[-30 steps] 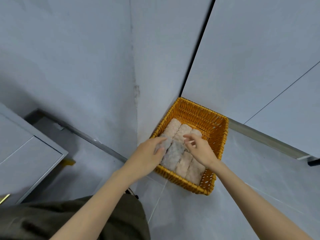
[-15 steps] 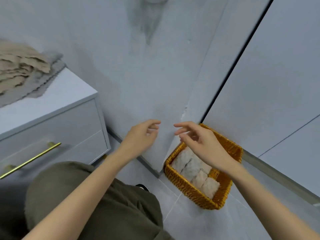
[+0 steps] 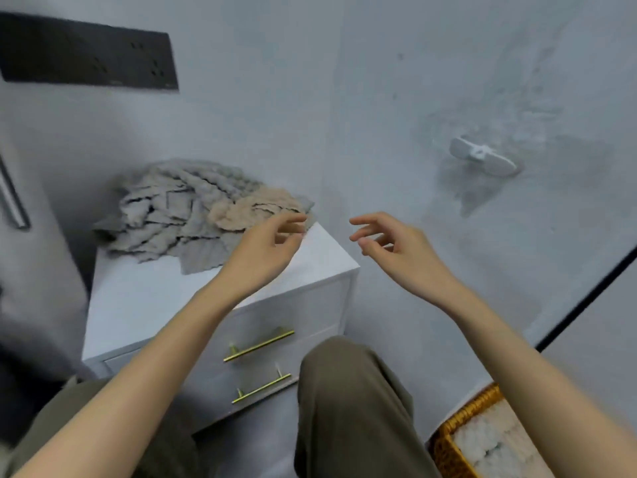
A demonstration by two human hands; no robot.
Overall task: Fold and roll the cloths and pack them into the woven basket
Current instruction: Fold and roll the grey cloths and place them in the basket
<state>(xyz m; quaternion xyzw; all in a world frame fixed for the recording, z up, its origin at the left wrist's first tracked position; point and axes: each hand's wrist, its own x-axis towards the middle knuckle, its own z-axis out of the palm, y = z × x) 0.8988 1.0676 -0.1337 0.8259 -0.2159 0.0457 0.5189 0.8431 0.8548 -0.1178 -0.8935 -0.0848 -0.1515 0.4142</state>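
Observation:
A loose pile of grey and beige cloths [image 3: 193, 212] lies on the back of the white cabinet top [image 3: 144, 305]. My left hand [image 3: 265, 250] hovers over the cabinet's right part, fingers apart and empty, its fingertips close to the beige cloth's edge. My right hand [image 3: 396, 246] is raised in the air to the right of the cabinet, open and empty. The woven basket [image 3: 462, 422] shows only at the bottom right corner, with pale rolled cloths [image 3: 496, 439] inside it, partly hidden by my right forearm.
The cabinet has two drawers with brass handles [image 3: 258, 345]. My knee in olive trousers [image 3: 348, 401] is in front of it. A white hook [image 3: 482, 160] is fixed on the grey wall, and a black socket strip [image 3: 86, 60] sits at the upper left.
My view has swung up and left from the basket to the cabinet. Both hands left the rolled cloths in the basket and rose empty toward the cloth pile.

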